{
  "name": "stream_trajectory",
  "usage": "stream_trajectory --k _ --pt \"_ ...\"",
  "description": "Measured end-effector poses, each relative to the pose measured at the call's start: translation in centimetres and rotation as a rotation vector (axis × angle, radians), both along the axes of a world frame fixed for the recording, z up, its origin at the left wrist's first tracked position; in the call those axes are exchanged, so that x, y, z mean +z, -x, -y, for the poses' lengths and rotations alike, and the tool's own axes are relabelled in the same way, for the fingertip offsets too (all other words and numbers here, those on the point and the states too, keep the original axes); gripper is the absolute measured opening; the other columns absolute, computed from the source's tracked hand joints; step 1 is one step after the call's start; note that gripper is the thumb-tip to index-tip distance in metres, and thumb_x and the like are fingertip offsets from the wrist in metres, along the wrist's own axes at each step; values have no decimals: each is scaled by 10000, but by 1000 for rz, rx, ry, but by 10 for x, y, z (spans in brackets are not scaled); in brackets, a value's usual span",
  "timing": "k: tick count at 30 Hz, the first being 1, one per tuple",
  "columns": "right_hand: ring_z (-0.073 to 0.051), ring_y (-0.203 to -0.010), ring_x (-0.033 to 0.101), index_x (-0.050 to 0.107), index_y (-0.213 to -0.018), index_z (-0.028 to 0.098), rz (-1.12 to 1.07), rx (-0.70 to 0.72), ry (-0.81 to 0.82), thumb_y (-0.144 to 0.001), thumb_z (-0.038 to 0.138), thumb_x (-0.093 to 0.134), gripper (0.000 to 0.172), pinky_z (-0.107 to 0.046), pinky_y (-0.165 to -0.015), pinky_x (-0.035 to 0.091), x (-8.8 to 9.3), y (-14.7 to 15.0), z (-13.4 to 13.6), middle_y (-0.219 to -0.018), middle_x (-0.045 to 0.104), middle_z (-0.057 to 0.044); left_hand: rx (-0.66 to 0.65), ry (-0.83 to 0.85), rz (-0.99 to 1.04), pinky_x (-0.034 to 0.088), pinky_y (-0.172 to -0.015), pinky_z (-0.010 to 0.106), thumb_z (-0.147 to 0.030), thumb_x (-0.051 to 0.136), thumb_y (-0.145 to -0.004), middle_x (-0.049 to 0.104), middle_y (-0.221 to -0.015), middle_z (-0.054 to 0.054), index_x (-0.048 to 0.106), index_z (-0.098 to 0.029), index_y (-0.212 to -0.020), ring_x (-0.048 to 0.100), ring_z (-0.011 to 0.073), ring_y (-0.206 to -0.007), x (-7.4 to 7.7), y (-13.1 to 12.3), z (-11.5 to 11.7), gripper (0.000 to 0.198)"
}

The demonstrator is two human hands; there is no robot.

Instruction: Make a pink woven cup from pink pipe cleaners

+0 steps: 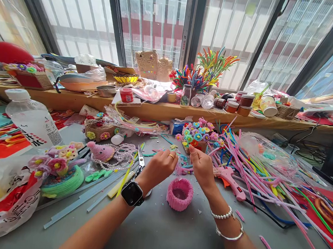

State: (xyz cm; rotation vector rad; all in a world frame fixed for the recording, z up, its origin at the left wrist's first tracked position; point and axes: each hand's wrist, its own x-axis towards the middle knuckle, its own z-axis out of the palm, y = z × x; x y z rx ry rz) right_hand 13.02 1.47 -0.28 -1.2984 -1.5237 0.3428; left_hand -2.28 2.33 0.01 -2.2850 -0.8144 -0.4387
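Craft workspace: glue gun [231, 181], scissors [141, 160], pipe cleaners [250, 163].

Left hand [163, 166]: curled, back upward. Right hand [202, 168]: curled, thumb [193, 152] uppermost. Both sit near, apart. Forearms [100, 224]: two, extend forward, converging.

Grey table [154, 238], pink fuzzy cup [178, 203], pink glue gun [231, 183], scissors [141, 160], plastic bottle [33, 120]

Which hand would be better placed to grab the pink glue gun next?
Probably the right hand: the pink glue gun lies just beside it, on its outer side, while the left hand is farther away. Whether either holds something is unclear.
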Motion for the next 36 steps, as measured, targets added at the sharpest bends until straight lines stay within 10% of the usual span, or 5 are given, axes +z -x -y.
stream_trajectory --k 9,16,21,36 --pt "-88 -449 350 366 -508 196 -70 49 3 -861 496 309 467 -223 -463 275 2 -2 0 -464 362 42 37 78 138 409 -579 300 -79 381 -828 613 -768 88 591 -135 -810 558 199 -707 2 -3 -2 219" --pt "-113 -565 475 440 -928 187 -331 106 -48 -838 324 373 177 -240 -551 424 -3 -5 -7 -699 505 11 70 762 1132 455 -589 270 -288 475 -787 603 -716 31 644 -169 -801 580 164 -633 0 4 -6 207" --pt "-172 -892 571 404 -1020 203 -326 174 -87 -787 299 536 284 -331 -788 475 -1 -4 -5 -1009 588 -87 -10 1128 1631 493 -577 265 -453 622 -658 539 -567 -21 592 -149 -643 541 128 -539 -7 7 -9 306" --pt "-167 -795 580 627 -895 171 160 197 -194 -777 239 592 140 -287 -730 472 4 23 14 -841 622 -58 -48 1238 1700 508 -561 256 -444 651 -625 545 -568 -10 572 -118 -611 542 113 -537 -10 -1 -1 336"
